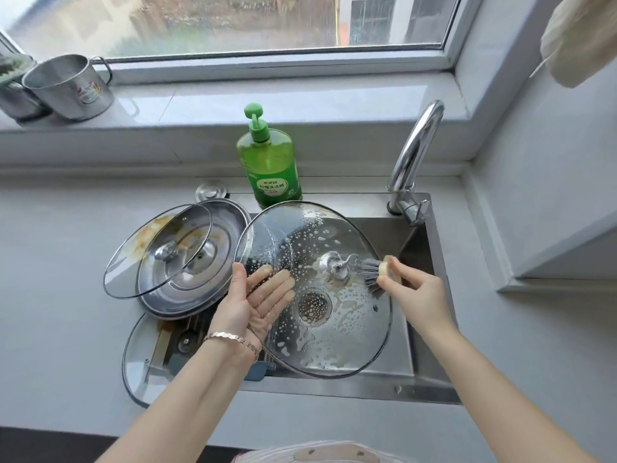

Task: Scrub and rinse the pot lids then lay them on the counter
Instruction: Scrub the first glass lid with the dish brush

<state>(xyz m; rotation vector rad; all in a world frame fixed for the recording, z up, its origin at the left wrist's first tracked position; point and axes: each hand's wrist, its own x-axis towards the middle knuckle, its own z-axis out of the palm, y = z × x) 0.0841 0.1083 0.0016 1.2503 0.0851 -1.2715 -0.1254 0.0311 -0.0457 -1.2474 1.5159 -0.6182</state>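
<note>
— Surface (pixel 66 262) and sink (pixel 350 389): where does the work stand?
— Mid-scrub, I'd say. A big glass lid (pixel 350 332) is held tilted over the sink, speckled with suds. A stack of lids (pixel 213 285) waits at the sink's left edge, partly on the surface, and the top glass one is smeared brown.
— And the hands?
— The left hand (pixel 257 295) grips the big lid at its left rim, thumb on top, flat fingers showing through the glass beneath. The right hand (pixel 420 292) is closed round a brush (pixel 372 272), with the bristles touching the knob (pixel 337 265) in the lid's middle.
— Next?
— Probably finish round the knob, then carry the lid under the tap (pixel 414 152), which shows no water running. The soapy rim looks slippery, so the left hand's hold wants to be firm before the lid is turned. No lid seems to be laid out clean yet.
</note>
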